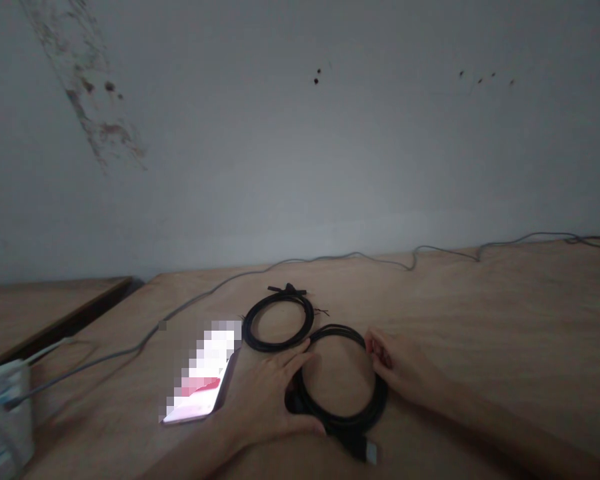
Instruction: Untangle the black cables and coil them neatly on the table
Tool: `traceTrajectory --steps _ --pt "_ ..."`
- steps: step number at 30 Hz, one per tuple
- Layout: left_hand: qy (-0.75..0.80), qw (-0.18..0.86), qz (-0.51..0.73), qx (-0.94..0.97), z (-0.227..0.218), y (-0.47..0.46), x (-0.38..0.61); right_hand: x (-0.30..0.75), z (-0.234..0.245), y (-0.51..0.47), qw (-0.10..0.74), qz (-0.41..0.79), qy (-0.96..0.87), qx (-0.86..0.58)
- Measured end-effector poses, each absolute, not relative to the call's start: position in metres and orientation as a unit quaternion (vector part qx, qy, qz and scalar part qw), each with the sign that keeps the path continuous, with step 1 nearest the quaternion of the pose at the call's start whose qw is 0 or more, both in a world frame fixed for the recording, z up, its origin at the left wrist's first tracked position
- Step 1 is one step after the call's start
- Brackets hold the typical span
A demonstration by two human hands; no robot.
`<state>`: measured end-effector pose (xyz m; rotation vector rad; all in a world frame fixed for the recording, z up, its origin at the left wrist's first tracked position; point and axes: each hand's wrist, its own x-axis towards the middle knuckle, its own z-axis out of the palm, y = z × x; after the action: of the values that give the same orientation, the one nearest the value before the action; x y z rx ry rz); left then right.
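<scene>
A coil of black cable lies on the table between my hands, with a connector that has a silver metal end at its near side. My left hand rests over the coil's left side, fingers stretched out and thumb apart, next to a black part of the cable. On the coil's right side, my right hand has its fingers curled in a pinch at the cable. Just beyond, a second black cable coil lies flat, bound with thin ties.
A phone with a lit screen lies left of my left hand. A white power strip or box stands at the left edge, and a grey cord runs from it along the back of the wooden table beside the wall.
</scene>
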<state>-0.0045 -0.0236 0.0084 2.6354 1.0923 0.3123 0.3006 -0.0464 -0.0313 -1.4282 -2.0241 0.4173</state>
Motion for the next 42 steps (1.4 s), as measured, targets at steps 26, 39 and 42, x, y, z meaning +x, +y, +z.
traceTrajectory --steps 26,39,42 --pt "0.379 0.136 0.091 0.911 0.009 -0.024 -0.004 0.328 0.002 -0.040 0.287 0.272 -0.801 -0.450" --pt "0.373 0.139 0.110 0.911 0.013 -0.026 -0.004 0.330 -0.005 -0.035 0.261 0.190 -0.798 -0.510" --pt "0.373 0.141 0.113 0.910 0.014 -0.027 -0.004 0.328 -0.005 -0.038 0.240 0.164 -0.802 -0.522"
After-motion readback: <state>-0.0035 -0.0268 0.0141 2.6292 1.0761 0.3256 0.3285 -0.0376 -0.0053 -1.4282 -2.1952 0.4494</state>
